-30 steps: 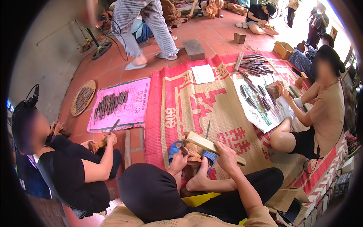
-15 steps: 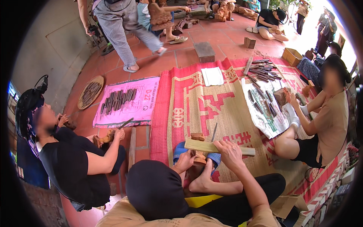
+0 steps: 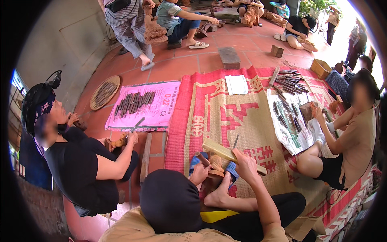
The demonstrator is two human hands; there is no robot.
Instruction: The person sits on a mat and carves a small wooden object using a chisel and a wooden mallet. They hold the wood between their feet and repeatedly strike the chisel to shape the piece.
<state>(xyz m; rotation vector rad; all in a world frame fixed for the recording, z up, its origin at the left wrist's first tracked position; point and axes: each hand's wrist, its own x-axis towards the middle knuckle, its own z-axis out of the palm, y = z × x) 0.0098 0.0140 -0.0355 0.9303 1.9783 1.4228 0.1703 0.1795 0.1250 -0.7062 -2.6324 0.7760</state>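
My left hand is closed around a chisel, its brown wooden handle standing up and tilted to the left; its blade is hidden. In my right hand is a flat pale wooden bar, gripped near its right end and slanting across above the work. A small carved wooden figure stands between my feet, close to the chisel. Blue slippers show on either side of it. My bare foot is right beside the carving. A rounded dark cloth shape hides much of my left forearm.
A thin blade lies on the patterned mat beyond. Several tools cover a pink sack and a white sheet. One person works at left, another at right. A wooden block sits farther off.
The wooden bar has swung from nearly level to a slant, uncovering the chisel handle. My right hand has shifted slightly right. The walking person has moved, and the whole view has shifted.
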